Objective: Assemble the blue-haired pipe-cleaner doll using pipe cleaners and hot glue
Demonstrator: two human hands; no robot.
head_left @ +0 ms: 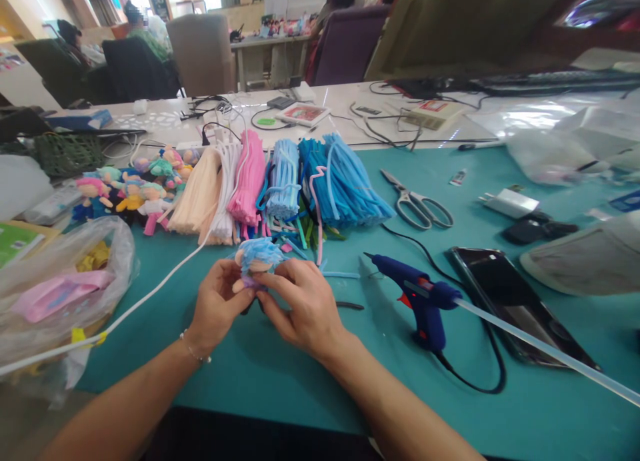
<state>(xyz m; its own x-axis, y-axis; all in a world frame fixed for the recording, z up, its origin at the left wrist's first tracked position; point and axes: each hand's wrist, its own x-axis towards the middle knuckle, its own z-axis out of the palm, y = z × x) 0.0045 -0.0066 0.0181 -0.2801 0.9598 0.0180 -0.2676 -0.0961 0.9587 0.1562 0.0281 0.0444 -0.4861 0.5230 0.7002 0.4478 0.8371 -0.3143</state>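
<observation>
A small doll (pixel 261 254) with light blue fuzzy hair, a peach face and a bit of purple on its body is held between my two hands above the green mat. My left hand (pixel 216 306) pinches its left and lower side. From the right, my right hand (pixel 305 302) has thumb and fingers closed on the doll's body, which they partly cover. Just behind the hands lie bundles of fuzzy stems: peach (pixel 196 193), pink (pixel 247 181), light blue (pixel 284 181) and darker blue (pixel 350 184).
A blue glue gun (pixel 423 298) with a long glue stick lies right of my hands, near a phone (pixel 520 308). Scissors (pixel 417 204) rest behind it. Finished dolls (pixel 133 191) are piled at left, behind a plastic bag (pixel 113 244). A white cable (pixel 165 279) crosses the left side.
</observation>
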